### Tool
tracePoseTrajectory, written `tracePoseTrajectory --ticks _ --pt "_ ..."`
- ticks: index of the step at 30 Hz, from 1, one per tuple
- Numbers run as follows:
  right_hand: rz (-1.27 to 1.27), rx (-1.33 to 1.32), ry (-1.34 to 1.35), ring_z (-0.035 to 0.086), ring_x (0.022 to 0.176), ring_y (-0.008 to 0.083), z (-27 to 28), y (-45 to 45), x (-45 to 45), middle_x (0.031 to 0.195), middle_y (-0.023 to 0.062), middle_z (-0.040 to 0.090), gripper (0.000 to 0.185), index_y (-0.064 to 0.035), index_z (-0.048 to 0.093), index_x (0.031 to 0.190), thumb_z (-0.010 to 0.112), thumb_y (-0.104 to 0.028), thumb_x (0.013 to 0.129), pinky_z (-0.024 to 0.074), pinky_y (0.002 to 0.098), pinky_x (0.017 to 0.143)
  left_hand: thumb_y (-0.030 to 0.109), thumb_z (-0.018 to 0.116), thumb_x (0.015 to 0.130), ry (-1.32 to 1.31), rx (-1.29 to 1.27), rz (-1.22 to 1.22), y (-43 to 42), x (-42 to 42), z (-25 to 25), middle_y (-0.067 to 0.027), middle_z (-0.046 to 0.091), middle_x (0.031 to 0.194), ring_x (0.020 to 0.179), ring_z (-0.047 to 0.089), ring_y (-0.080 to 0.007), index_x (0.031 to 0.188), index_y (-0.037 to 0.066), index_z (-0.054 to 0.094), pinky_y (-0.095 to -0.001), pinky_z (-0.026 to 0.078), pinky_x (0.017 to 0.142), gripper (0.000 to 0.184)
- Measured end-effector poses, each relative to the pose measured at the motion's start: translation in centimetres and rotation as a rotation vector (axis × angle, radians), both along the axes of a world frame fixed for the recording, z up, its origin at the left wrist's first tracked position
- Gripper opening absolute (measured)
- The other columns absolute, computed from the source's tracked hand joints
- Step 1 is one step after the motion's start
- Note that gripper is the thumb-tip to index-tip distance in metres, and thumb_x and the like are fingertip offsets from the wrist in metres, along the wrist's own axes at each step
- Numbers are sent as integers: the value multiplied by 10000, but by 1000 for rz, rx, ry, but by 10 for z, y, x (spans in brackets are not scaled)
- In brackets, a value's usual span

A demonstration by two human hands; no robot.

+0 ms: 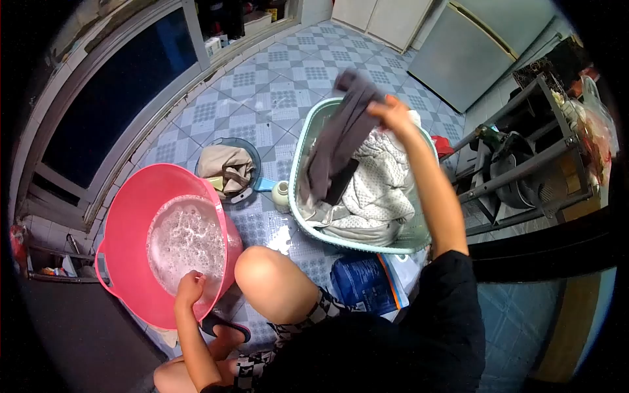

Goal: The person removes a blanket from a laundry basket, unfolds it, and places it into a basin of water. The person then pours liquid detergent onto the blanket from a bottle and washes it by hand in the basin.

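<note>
Pinched in my right hand (393, 114) is a dark grey-brown garment (347, 131), partly blurred. It hangs over the left side of a pale green laundry basket (296, 177), and its lower end reaches the clothes inside. White and grey patterned cloth (380, 183) fills much of that basket, with a black piece (342, 182) beside it. On the left, my left hand (190, 288) is over the near side of a pink tub (128, 216). Its fingers are curled together, and nothing shows in them. Foamy water (187, 239) covers the tub's bottom.
Between tub and basket stands a round basin (252, 157) with beige cloth (226, 167). A blue-handled item (265, 185) and a small pale pot (280, 195) are close by. A blue bag (367, 281) lies near my knee. A metal rack (517, 170) stands at right.
</note>
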State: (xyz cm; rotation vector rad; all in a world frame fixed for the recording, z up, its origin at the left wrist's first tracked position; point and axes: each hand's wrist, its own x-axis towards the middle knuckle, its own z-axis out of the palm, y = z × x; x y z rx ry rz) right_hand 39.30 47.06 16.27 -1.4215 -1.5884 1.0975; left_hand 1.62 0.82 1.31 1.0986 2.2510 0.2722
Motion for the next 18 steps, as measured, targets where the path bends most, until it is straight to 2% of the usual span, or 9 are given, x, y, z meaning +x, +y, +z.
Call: tracePoseTrajectory --ticks 2,5,7,9,12,13,14,16,18 --pt "-76 211 34 540 536 147 47 35 33 704 71 598 263 6 567 803 687 -207 708 456 272 448 228 563 787 -5 12 -10 0 -1 -1 -208 619 796 758 607 -327 881 -10 606 -386 466 687 259" --pt "-488 500 -5 568 618 196 66 97 99 892 149 575 589 99 494 1036 736 -279 655 480 277 537 227 563 788 -17 19 19 -1 -1 1 -206 620 794 757 608 -328 888 -8 604 -385 467 685 259" --pt "-659 397 189 559 860 312 65 102 124 1169 290 396 916 136 298 1223 787 -280 569 475 356 739 227 560 789 21 33 10 -1 -1 3 -206 620 792 758 608 -330 890 -9 602 -384 467 685 260" --pt "-895 441 -335 476 999 363 44 79 125 1200 300 322 849 103 313 1207 754 -284 594 406 395 856 214 562 789 12 44 20 1 0 5 -200 618 769 735 610 -304 879 -18 600 -369 467 667 252" --pt "-391 439 -485 428 1032 364 -41 61 116 1102 242 394 596 -24 418 1100 680 -270 624 372 415 885 217 558 789 3 26 36 0 3 9 -200 618 772 740 610 -304 879 -17 599 -374 467 671 254" --pt "-407 224 -629 380 1115 377 -43 22 82 1200 227 367 643 -58 409 1158 693 -309 638 350 440 915 233 551 790 0 4 28 2 3 10 -205 620 799 769 607 -329 890 -6 600 -394 468 692 264" --pt "-341 177 -824 319 1189 376 -73 11 70 1318 198 293 752 -119 363 1259 705 -370 638 308 514 938 233 551 790 5 15 28 2 3 7 -205 620 799 769 607 -329 890 -6 600 -394 468 692 264" --pt "48 401 -1061 162 1271 411 -115 -40 43 1403 187 159 826 -236 343 1314 701 -474 609 199 631 944 289 559 773 55 -17 -21 -5 -2 -8 -205 620 812 785 608 -321 888 6 610 -394 471 705 310" --pt "439 563 -936 68 1281 449 -111 -95 8 1420 181 110 887 -232 407 1278 697 -578 514 80 654 960 336 570 721 7 -89 16 -8 -3 -34 -203 620 836 808 608 -315 823 27 640 -394 472 731 333"
